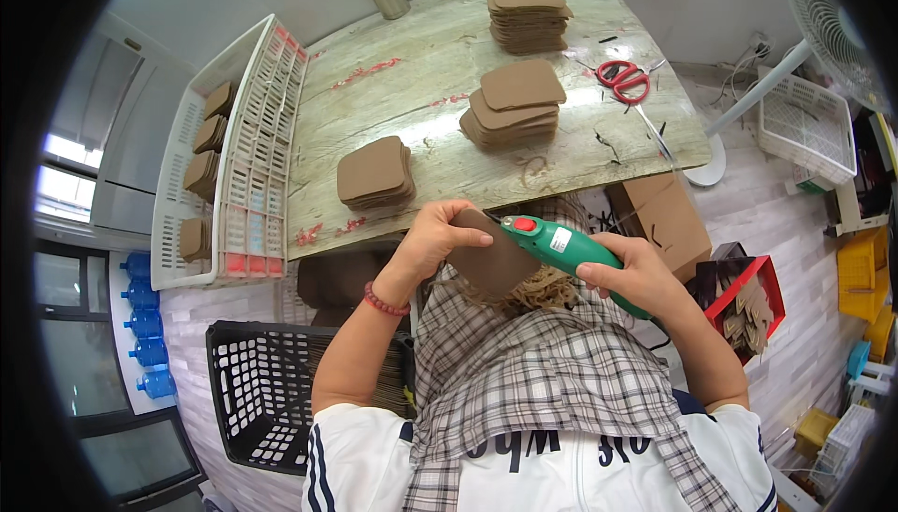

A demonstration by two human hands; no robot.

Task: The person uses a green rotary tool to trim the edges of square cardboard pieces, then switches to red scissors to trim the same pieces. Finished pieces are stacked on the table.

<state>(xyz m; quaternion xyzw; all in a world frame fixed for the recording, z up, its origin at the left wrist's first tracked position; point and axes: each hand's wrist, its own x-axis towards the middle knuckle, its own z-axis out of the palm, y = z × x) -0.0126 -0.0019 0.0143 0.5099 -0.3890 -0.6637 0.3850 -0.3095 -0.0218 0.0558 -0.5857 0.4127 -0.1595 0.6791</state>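
My left hand pinches a flat, brown, round-cornered piece above my lap, just off the worktop's near edge; my right hand grips a long green power tool, slanting away leftward, tip at the piece's upper edge. At left, the white slatted plastic crate holds brown stacks.

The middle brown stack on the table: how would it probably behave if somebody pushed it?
The middle brown stack would probably slide apart, since it is piled unevenly. Its pieces seem fairly stiff: they lie flat without visible curling. Rolling looks unlikely, given their flat shape.
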